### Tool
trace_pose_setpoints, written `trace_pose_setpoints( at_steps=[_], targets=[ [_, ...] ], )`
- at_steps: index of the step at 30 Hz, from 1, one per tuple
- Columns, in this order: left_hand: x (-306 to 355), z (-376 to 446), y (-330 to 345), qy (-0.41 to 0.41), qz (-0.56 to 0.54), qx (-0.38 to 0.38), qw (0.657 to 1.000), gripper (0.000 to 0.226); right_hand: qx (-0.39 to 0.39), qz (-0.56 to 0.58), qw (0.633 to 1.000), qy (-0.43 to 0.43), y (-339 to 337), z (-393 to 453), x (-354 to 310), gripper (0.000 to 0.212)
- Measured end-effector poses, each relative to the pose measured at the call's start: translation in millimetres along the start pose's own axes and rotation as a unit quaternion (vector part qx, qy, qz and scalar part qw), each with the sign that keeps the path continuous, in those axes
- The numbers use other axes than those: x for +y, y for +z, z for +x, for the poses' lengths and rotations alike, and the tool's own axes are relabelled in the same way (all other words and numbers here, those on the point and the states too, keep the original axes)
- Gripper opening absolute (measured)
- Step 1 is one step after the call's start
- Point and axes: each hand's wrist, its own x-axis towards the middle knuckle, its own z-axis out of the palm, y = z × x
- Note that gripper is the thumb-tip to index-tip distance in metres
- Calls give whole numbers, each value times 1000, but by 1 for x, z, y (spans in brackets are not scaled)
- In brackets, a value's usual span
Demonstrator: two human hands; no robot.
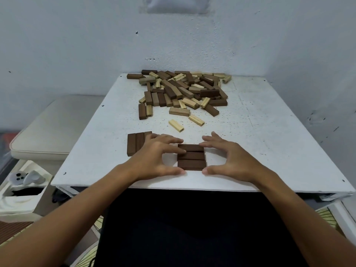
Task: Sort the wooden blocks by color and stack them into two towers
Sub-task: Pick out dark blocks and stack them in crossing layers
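At lower centre, the left hand [156, 157] and right hand [229, 158] curved wide-fingered around the dark block layer [192, 157], fingertips touching its sides.

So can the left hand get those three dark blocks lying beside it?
Probably yes. The left hand already lies over the right edge of the row of three dark blocks, with nothing between them, though it is now busy squaring the dark stack.
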Motion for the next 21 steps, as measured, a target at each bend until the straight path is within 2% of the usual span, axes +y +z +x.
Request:
trace_pose_setpoints(
  at_steps=[4,21],
  targets=[
    [1,2,2,3,-15,5,1000,62,15,-2,1000,0,4,-1,0,74],
    [-2,5,0,14,-37,-11,999,58,48,30,998,-5,8,-2,1,69]
  ],
)
